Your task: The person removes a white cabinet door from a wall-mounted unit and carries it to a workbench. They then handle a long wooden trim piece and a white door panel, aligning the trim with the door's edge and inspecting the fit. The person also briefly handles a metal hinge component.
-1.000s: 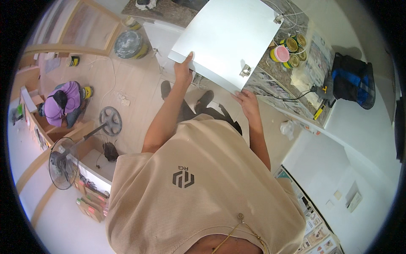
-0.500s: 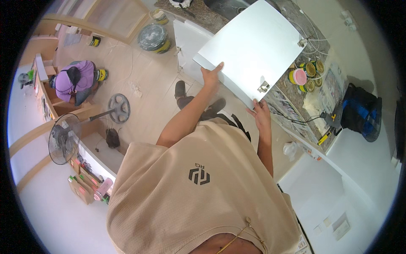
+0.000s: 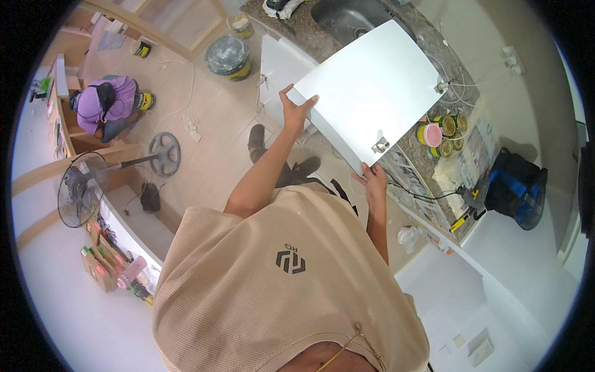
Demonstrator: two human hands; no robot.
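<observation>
1. The left hand [image 3: 297,113] grips a white panel [image 3: 372,93] at its near left corner, thumb laid along the edge and the other fingers partly hidden.
2. The right hand [image 3: 374,183] meets the same panel at its near right corner, fingertips touching the edge and fingers slightly spread; whether they close on it cannot be told.
3. The panel, glossy and pale, slants across the front of a stone-patterned countertop [image 3: 469,96], overlapping its edge in view; whether it rests there is unclear. Two metal hinges [image 3: 380,146] sit along its right side.
4. Just beyond the panel's far side, a dark sink [image 3: 334,18] is set into the counter.
5. To the right, small cans [image 3: 444,133] cluster on the countertop, one with a pink top [image 3: 429,134], near spread newspaper [image 3: 477,146]. A black-and-blue bag [image 3: 514,189] stands farther along, close to a yellow-handled tool [image 3: 458,223].
6. Left of the panel, a white cabinet door [image 3: 279,68] hangs open below the counter, near a lidded bucket [image 3: 228,57] on the tiled floor [image 3: 204,108].
7. At far left, a co-worker in a purple top [image 3: 114,102] crouches beside wooden cabinetry [image 3: 73,115], while a pedestal fan [image 3: 82,189] lies tilted nearby, its spoked base [image 3: 165,154] off the floor's plane.
</observation>
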